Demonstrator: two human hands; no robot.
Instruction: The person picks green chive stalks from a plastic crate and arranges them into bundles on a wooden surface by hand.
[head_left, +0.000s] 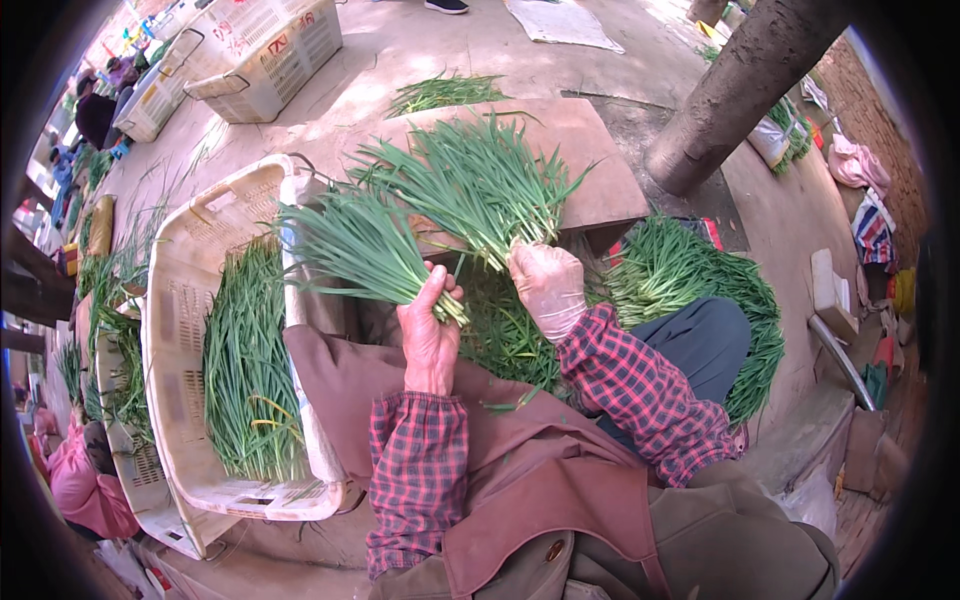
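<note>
My bare left hand (430,340) is closed around the pale stem ends of a bunch of garlic chives (365,250), whose green leaves fan out to the upper left. My right hand (548,285), in a thin pale glove, pinches at the white ends of a looser heap of garlic chives (480,180). That heap lies on a low brown board (612,195) in front of me. The right fingertips are partly hidden among the stems. More loose green leaves (510,340) lie below, between my hands and my lap.
On my left stands a white plastic crate (165,350) holding a layer of chives (245,370). A large chive pile (690,275) lies by my right knee. A tree trunk (745,95) rises beyond the board at the right. White crates (270,75) stand at the far left.
</note>
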